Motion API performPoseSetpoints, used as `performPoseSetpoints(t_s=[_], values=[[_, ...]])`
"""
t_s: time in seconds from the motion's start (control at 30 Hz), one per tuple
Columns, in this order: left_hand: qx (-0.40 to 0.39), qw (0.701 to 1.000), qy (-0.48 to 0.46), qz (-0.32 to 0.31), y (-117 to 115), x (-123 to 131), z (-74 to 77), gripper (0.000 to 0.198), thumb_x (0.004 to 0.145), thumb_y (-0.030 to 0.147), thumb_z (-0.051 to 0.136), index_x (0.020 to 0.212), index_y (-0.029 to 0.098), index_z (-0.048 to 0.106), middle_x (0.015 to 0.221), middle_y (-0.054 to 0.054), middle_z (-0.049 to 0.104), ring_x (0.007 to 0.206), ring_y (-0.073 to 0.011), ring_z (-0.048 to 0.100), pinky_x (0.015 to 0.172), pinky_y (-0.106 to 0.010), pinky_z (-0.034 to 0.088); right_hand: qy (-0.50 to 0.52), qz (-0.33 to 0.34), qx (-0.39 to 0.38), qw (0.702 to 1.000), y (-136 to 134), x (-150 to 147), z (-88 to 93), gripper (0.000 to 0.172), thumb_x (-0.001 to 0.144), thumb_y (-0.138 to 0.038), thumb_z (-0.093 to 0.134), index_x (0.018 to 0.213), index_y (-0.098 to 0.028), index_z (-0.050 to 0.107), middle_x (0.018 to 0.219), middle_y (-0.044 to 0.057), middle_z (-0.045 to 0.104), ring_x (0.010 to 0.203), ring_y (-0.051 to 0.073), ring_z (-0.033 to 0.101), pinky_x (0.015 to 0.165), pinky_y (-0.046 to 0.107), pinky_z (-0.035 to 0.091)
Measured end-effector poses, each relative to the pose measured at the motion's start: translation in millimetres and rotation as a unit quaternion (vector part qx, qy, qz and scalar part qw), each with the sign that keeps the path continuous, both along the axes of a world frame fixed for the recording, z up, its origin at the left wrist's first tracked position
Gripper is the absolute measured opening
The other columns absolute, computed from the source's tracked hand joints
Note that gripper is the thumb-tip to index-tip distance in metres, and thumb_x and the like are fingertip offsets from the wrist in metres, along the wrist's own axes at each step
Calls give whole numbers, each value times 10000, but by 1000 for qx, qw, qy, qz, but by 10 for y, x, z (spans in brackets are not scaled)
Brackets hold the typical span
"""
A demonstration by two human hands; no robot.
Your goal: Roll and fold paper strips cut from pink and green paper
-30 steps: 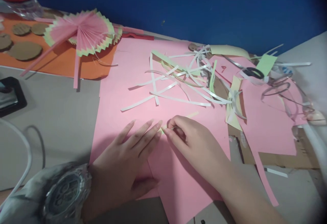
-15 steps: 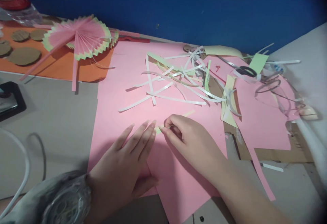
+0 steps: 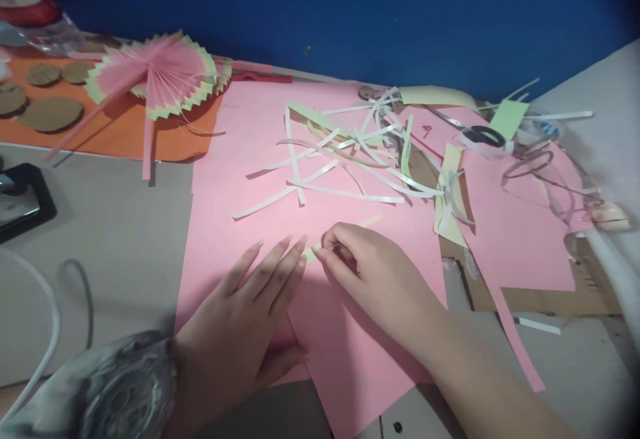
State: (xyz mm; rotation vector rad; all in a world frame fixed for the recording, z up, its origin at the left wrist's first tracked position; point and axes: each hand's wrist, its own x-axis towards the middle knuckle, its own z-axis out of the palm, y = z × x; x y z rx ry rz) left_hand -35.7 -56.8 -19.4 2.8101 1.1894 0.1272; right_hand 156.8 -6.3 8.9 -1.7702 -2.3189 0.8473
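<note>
My left hand [image 3: 245, 319] lies flat on a large pink paper sheet [image 3: 250, 179], fingers stretched out together and pressing it down. My right hand [image 3: 375, 279] rests just to its right with thumb and forefinger pinched on a thin pale yellow-green paper strip [image 3: 370, 221], whose far end sticks out beyond the knuckles. The two hands' fingertips almost touch. A watch sits on my left wrist.
A heap of white and green paper strips [image 3: 350, 159] lies behind the hands. Scissors [image 3: 483, 136] sit at the back right among scraps. A pink folded paper fan [image 3: 155, 75] and cardboard discs [image 3: 50, 113] rest on orange paper at the left. A black device [image 3: 20, 202] and white cable lie left.
The view has shifted slightly. Both hands stay in nearly the same place, the left flat on the sheet and the right still pinching the strip.
</note>
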Motion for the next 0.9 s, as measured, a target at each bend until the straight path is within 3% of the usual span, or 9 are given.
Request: performPoseSetpoints(t_s=[0.17,0.27,0.43,0.9], values=[[46,999,-14,-5,-148,-8,17,599,845,542,460,1232,92,542,1494,-155,269,1379,-327,199,1119,-493,112,8,6,-6,1000,2,2,13,180,894,-218,429,716,-204,409,692,-42,506,614,117,428,549,254,277],[25,999,-19,-36,-155,-2,-15,630,859,579,402,1306,142,480,1489,-109,301,1372,-292,237,1121,-450,116,11,5,-4,1000,0,-1,10,159,882,-190,424,723,-204,423,702,-36,519,623,120,441,556,256,286],[-1,999,-20,-26,-109,11,-30,774,828,644,376,1357,80,421,1460,-175,329,1343,-308,299,1087,-394,171,13,-30,-8,999,-12,-4,5,187,868,-239,466,688,-202,430,672,-39,530,621,122,467,556,253,300],[-5,999,-10,-38,-101,2,-30,753,835,632,373,1356,90,429,1447,-160,364,1345,-299,289,1093,-385,137,33,-75,-48,995,-48,57,70,146,891,-319,473,823,-257,587,769,-40,655,692,145,586,571,268,354]])
